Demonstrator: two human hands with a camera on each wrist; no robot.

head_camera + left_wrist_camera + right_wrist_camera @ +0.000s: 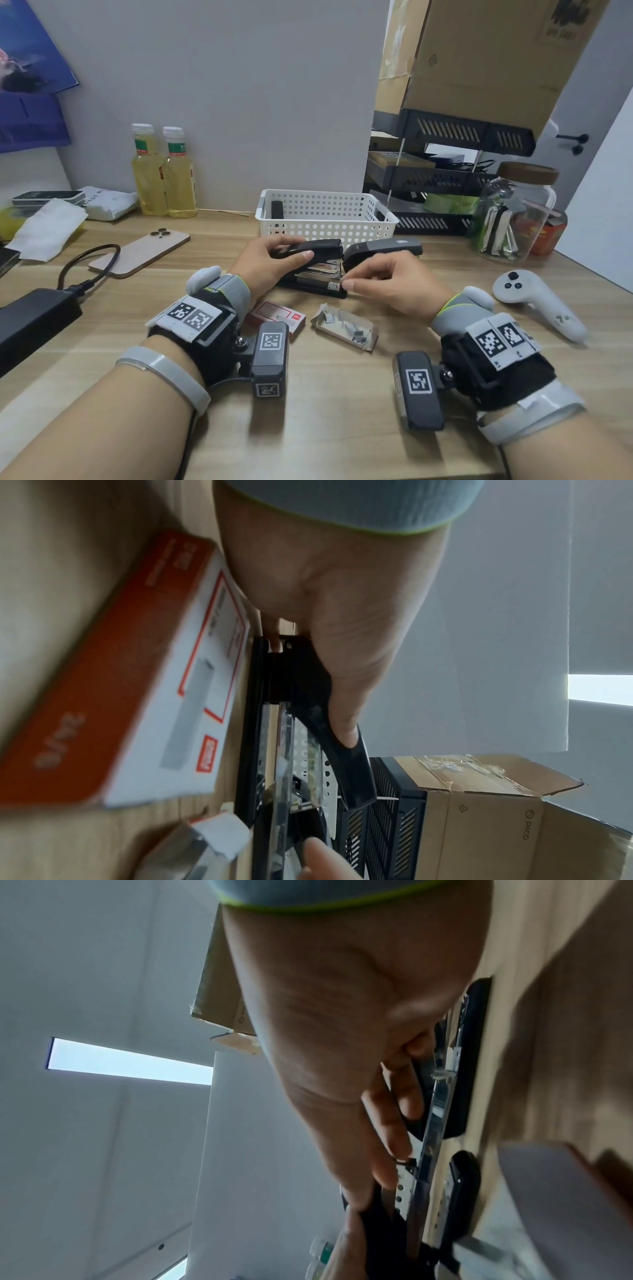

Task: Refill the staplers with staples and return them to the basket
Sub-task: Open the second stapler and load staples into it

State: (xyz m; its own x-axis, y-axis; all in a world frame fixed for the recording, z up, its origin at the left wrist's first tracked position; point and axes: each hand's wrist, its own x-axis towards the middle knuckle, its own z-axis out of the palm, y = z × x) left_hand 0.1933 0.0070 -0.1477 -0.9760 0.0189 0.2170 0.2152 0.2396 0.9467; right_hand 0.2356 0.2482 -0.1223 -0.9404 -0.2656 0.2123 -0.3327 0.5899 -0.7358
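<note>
open black stapler (310, 270) at the middle of the wooden tabletop (325, 428), just in front of the white basket (325, 214): glossy black plastic top arm raised, shiny metal staple channel exposed beneath it, flat black base resting on the wood. left hand (270, 258), grip closed around the raised top arm, thumb along its near side. right hand (390, 279), thumb and forefinger pinched at the front end of the metal channel; whether a strip of staples lies between them is too small to tell. second stapler (383, 250), dark with a matte rounded top, lying just behind the right hand and beside the first. basket of white perforated plastic, rectangular, holding a dark upright object (277, 209) in its left corner. red and white cardboard staple box (279, 317) near the left wrist; beside it an opened cardboard tray (344, 327) with loose grey staple strips. smooth white handheld controller (534, 305) at right; clear glass jar (513, 212) with a brown lid behind it. two clear bottles (164, 171) of yellow liquid and a phone (140, 251) lying face down at left.
</note>
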